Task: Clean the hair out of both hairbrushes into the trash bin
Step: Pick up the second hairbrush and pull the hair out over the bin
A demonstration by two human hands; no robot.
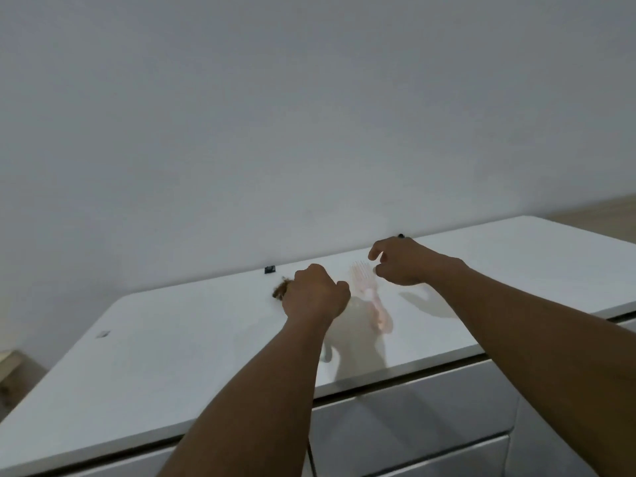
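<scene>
A pale pink hairbrush [370, 297] lies on the white dresser top [172, 332], bristle head toward the wall and handle toward me. My left hand [315, 296] is closed just left of it, and a brown tuft of hair [280, 290] sticks out from its far side. My right hand [401, 261] hovers above the brush's head with fingers curled and apart, holding nothing. A small black tip [400, 236] shows behind my right hand; I cannot tell what it belongs to. No trash bin is in view.
A small dark clip-like object [270, 269] sits at the back edge by the wall. A small grey scrap [102, 333] lies at the left of the dresser top. Drawer fronts [413, 418] run below the front edge.
</scene>
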